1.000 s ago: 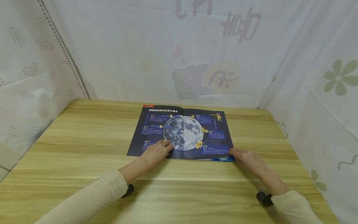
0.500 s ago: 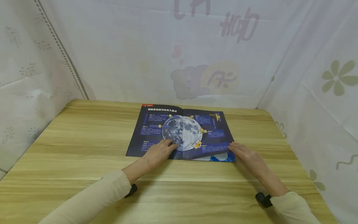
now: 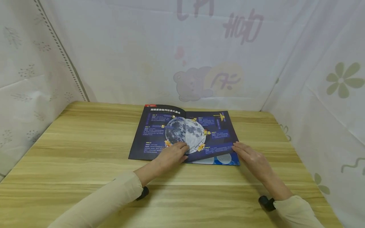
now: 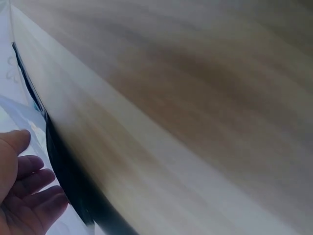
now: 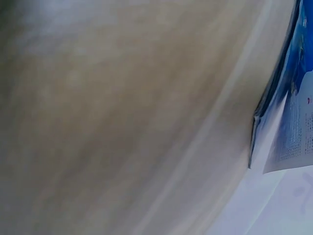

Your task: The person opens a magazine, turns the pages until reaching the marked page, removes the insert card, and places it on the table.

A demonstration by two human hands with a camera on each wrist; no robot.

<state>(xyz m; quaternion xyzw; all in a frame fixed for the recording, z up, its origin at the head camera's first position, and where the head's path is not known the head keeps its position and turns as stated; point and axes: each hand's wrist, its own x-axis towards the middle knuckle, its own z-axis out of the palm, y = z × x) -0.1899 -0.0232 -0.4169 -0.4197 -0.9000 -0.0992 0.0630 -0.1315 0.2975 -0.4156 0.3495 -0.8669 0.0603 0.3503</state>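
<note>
An open magazine (image 3: 154,139) lies on the wooden table, its dark spread showing a large moon and yellow spacecraft pictures. My left hand (image 3: 173,155) rests on the lower part of the spread beside the spine, fingers relaxed; the left wrist view shows that hand (image 4: 29,186) over the magazine's edge. At the lower right corner my right hand (image 3: 252,158) pinches the right page (image 3: 219,139), its thumb hidden. The page's lower edge is raised, and a blue and white page (image 3: 228,159) shows underneath. In the right wrist view the lifted page (image 5: 293,132) bends up at the side.
The light wooden table (image 3: 85,136) extends around the magazine on all sides. Behind it hangs a pale printed curtain (image 3: 128,57) with a bear and letters, and similar cloth closes off both sides. Each wrist carries a black camera, such as the one (image 3: 266,203) on the right.
The right page's lower corner has been lifted with my right hand, uncovering more of the blue page below. My left hand has slid right, toward the spine.
</note>
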